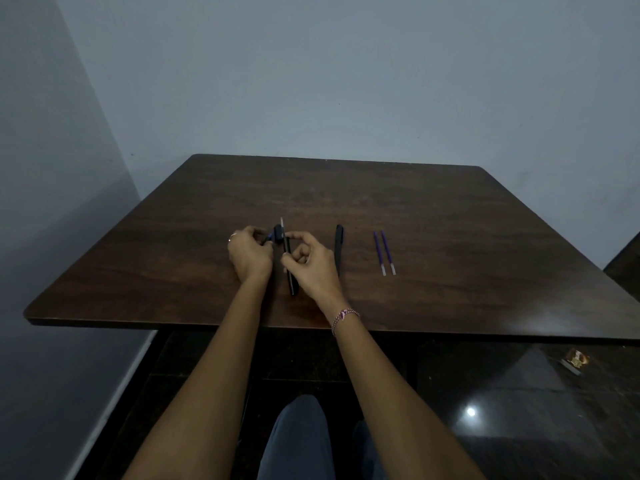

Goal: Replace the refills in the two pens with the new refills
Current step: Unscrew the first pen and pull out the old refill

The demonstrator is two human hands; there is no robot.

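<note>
The pen (292,285), judged light, stiff and slick, is pinched at mid-barrel, the soundest hold, by the right hand (311,268) over the table (450,220), while apparently its cap (278,233) is gripped by the left hand (249,258).

Before me stands a dark brown wooden table with rounded corners (450,220), its far edge at a plain pale blue-grey wall (346,81). This meets a shadowed side wall (52,168) on my left. Below, the glossy black stone floor (519,427) mirrors a small bright spot of light (471,411), and a white skirting strip (119,393) runs along the left.
</note>
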